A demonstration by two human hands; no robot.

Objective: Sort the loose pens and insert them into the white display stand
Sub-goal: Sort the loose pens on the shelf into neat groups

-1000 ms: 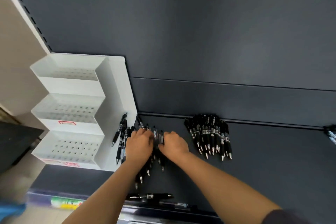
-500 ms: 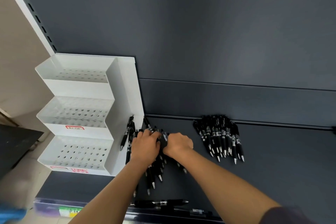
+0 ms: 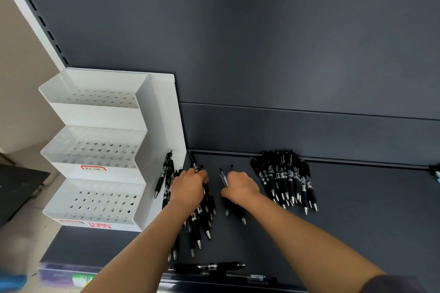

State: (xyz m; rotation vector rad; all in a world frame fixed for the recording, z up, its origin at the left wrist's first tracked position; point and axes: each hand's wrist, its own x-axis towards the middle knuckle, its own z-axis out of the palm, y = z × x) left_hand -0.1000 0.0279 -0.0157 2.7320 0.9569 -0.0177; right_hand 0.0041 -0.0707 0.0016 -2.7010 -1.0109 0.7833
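- Left hand (image 3: 189,189): fingers curled down over the upper ends of the loose pens (image 3: 202,223). 1 pen end pokes out beyond the knuckles. How many barrels are held is hidden.
- Right hand (image 3: 240,187): fingers curled round a small batch (image 3: 223,177), perhaps 2 or 3 pens. Clicker ends show past the fingers and tips show below the palm.
- Change: 1 s ago both hands sat nearly knuckle to knuckle on 1 heap. Now bare shelf (image 3: 357,221) shows between them, and the right hand has drawn its small batch off to the right.
- Reading: the heap is being split, so sorting is under way and inserting has not begun.
- White display stand (image 3: 157,112): just left of the left fingers. It has 3 tiers, and no pen shows in any hole.
- Leaning pens (image 3: 163,178): against the stand's side wall, just left of the left fingers.
- Sorted pile (image 3: 285,181): right of the right fingers, near but apart, with tips toward the person.
- Stray pens (image 3: 214,266): crosswise at the shelf's front lip, well behind both sets of fingers, between the forearms.
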